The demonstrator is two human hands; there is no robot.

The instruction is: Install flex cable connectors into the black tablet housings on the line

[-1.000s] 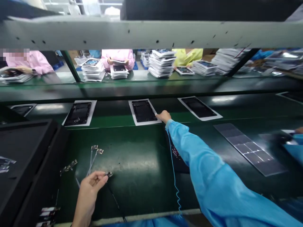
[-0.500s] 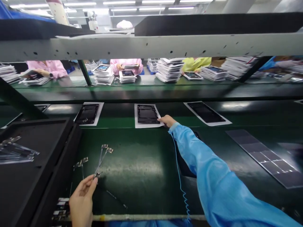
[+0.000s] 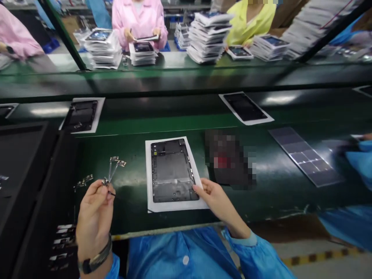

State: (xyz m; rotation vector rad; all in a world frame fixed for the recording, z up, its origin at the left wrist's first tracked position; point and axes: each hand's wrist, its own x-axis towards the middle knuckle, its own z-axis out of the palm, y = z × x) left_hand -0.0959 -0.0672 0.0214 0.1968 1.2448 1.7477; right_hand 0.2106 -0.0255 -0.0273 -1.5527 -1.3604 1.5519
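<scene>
My right hand (image 3: 212,195) grips the lower right edge of a black tablet housing (image 3: 173,166), thumb on top. The housing lies on a white sheet (image 3: 149,182) on the green bench in front of me, its inner side facing up. To its left, my left hand (image 3: 97,205) is raised with thumb and fingers pinched on small circuit boards with flex cables (image 3: 109,178), whose far ends stick up and fan out. Just behind that hand, more small boards (image 3: 84,181) rest at the bench's left side.
A black foam tray (image 3: 23,155) stands at the left. Farther back, other housings on white sheets (image 3: 84,116) lie along the line. A clear plastic sheet (image 3: 305,155) is at the right. Across the bench, co-workers sit behind stacks of white sheets (image 3: 207,38). A blue sleeve (image 3: 360,159) shows far right.
My right hand has drawn the housing and its white sheet from the back line toward me. My left hand still holds the small boards. The view has tilted down.
</scene>
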